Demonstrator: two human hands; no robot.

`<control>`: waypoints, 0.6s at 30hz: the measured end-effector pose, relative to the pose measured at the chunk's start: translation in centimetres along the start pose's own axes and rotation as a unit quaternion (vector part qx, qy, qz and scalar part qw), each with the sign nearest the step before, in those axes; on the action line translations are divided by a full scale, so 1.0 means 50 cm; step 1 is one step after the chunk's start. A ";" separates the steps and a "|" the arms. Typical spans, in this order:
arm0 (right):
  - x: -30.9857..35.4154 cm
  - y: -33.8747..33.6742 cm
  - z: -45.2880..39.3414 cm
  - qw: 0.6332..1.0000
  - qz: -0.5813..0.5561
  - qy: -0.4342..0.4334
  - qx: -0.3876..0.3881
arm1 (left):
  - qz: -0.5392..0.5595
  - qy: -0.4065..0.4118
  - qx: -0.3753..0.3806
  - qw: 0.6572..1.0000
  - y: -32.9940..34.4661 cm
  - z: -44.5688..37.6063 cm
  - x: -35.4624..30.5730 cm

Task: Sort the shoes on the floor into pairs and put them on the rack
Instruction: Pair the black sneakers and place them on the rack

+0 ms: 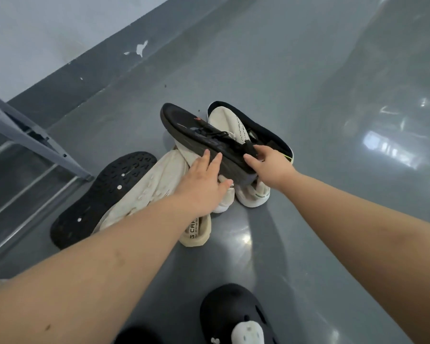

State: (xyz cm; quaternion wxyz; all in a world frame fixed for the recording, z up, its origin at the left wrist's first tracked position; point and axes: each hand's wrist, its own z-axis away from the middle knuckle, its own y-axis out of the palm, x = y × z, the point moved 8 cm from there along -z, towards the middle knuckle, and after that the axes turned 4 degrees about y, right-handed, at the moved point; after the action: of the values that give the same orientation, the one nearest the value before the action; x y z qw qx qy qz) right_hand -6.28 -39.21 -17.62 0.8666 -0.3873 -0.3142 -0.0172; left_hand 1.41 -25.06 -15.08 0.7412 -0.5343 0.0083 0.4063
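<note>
The right hand gripped the black sneaker by its collar, lifting it off the cream shoes; the left hand lay flat-fingered, steadying it.

Both our bare arms reach forward and down, hands close together.

Our left hand lies palm down with fingers straight and slightly spread, thumb out to the right. Our right hand bends inward at the wrist, thumb pointing left, its fingers curled and partly hidden. Both forearms are bare and nearly straight.
</note>
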 end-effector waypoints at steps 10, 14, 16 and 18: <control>0.012 0.023 0.030 0.988 -0.133 0.000 -0.081 | 0.159 -0.037 -0.034 0.986 0.007 0.014 0.013; 0.014 0.016 0.089 0.952 -0.284 0.001 -0.114 | 0.339 -0.051 -0.092 0.935 0.015 0.025 0.031; 0.027 0.015 0.118 0.939 -0.324 -0.012 -0.117 | 0.415 -0.059 -0.115 0.901 0.024 0.038 0.040; 0.046 0.025 0.145 0.928 -0.356 -0.025 -0.103 | 0.490 -0.071 -0.126 0.860 0.035 0.052 0.045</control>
State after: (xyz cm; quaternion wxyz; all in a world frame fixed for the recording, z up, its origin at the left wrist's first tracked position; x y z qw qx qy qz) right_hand -7.95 -32.89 -13.55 0.7508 -0.3371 -0.4494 -0.3474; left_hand 0.75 -21.50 -16.32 0.3716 -0.5199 0.1646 0.7514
